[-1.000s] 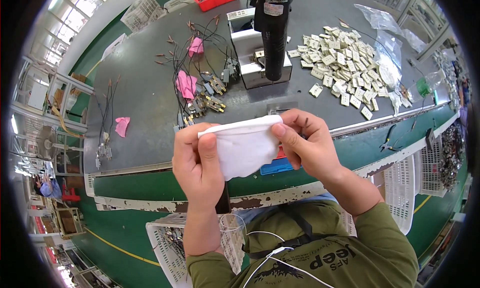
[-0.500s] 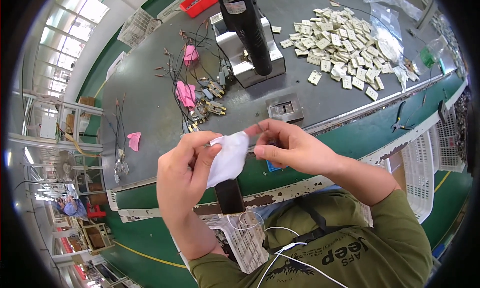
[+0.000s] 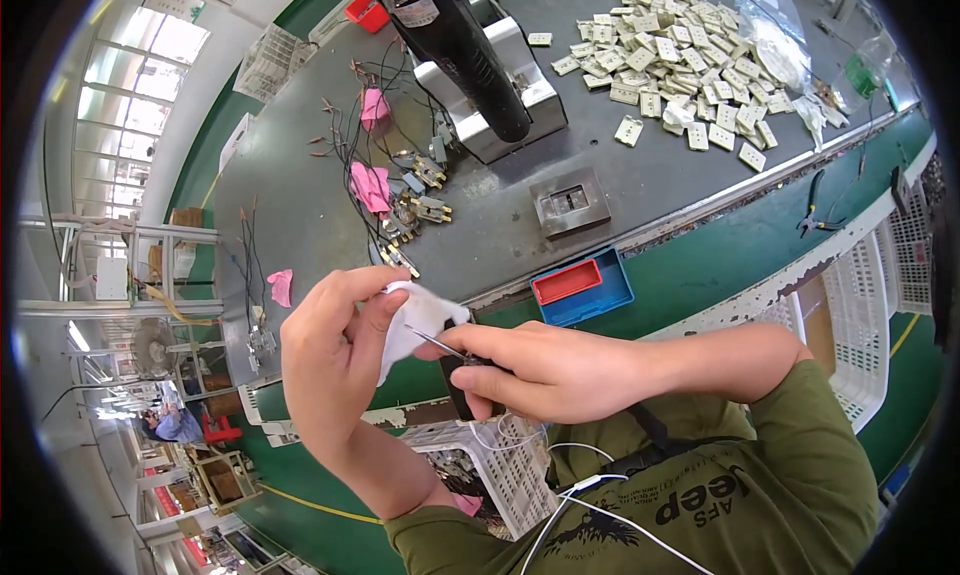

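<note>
Between the thumb and fingers of my left hand (image 3: 335,340) a white cloth-like piece (image 3: 405,313) is pinched, its loose part hanging toward the right. My right hand (image 3: 540,370) is closed around a thin, pointed metal tool (image 3: 440,343), whose slim shaft points left at the white piece. Whether the tip touches the white piece I cannot tell. The fingers hide most of the tool's dark grip. Both hands are held in front of the bench's near edge. A dark rectangular object (image 3: 455,383) shows partly behind my right fingers.
On the grey bench (image 3: 480,230) stand a black-handled press (image 3: 470,65) and a metal fixture (image 3: 570,200). Cream plastic parts (image 3: 690,60) are heaped far right. Wired parts (image 3: 415,180) lie left of the press. A blue tray (image 3: 610,303) and pliers (image 3: 815,210) lie near the front edge.
My right hand has moved down and left, and the pointed tool now shows in it beside the white piece. My left hand has shifted slightly left. The blue tray has come into fuller view.
</note>
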### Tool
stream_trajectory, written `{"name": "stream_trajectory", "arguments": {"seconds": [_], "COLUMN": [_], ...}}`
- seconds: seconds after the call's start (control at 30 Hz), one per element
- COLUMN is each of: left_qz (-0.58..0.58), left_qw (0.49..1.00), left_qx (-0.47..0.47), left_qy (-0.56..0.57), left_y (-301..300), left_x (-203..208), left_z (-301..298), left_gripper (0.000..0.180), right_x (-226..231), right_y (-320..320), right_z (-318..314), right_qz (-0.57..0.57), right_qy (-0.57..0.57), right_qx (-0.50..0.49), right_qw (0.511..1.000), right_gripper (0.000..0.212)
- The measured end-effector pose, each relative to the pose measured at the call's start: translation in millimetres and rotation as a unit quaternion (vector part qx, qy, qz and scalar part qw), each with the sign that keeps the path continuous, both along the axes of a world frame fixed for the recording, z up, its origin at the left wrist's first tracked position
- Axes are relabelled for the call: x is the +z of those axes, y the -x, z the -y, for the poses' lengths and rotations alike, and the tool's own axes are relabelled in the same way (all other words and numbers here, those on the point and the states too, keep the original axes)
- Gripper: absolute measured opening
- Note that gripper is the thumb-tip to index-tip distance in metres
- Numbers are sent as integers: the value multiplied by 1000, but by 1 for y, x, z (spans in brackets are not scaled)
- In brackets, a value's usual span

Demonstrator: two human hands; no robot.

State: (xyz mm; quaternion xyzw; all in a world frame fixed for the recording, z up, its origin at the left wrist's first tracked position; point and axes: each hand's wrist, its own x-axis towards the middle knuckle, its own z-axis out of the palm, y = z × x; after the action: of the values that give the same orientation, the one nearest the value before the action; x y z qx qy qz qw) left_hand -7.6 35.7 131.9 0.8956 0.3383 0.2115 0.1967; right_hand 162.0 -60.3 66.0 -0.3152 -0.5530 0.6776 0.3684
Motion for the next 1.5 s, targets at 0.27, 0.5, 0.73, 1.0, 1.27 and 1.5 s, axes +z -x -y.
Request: {"name": "stream_trajectory", "arguments": {"seconds": [0.27, 0.5, 0.73, 1.0, 1.27, 1.5], "left_qz": [4, -3, -5, -56, 199, 202], "left_qw": [1000, 1000, 991, 972, 974, 979], "left_qx": [-2, 7, 1, 63, 70, 31], "left_qy": [-6, 3, -135, -221, -85, 25], "left_y": [-5, -7, -13, -12, 7, -7], "left_x": [2, 5, -8, -28, -18, -34], "left_z": [3, 7, 19, 59, 43, 28], "left_gripper": [10, 8, 19, 44, 23, 16], "right_x": [-1, 0, -4, -29, -26, -35], "right_y": [5, 6, 12, 26, 26, 25], "right_z": [-5, -5, -3, -3, -5, -2], "right_qz": [6, 8, 1, 50, 60, 111], "right_qy": [-31, -12, -8, -170, -227, -251], "right_qx": [-24, -53, -130, -286, -313, -306], "right_qw": [999, 998, 991, 942, 920, 912], "right_gripper": [40, 39, 39, 30, 25, 27]}}
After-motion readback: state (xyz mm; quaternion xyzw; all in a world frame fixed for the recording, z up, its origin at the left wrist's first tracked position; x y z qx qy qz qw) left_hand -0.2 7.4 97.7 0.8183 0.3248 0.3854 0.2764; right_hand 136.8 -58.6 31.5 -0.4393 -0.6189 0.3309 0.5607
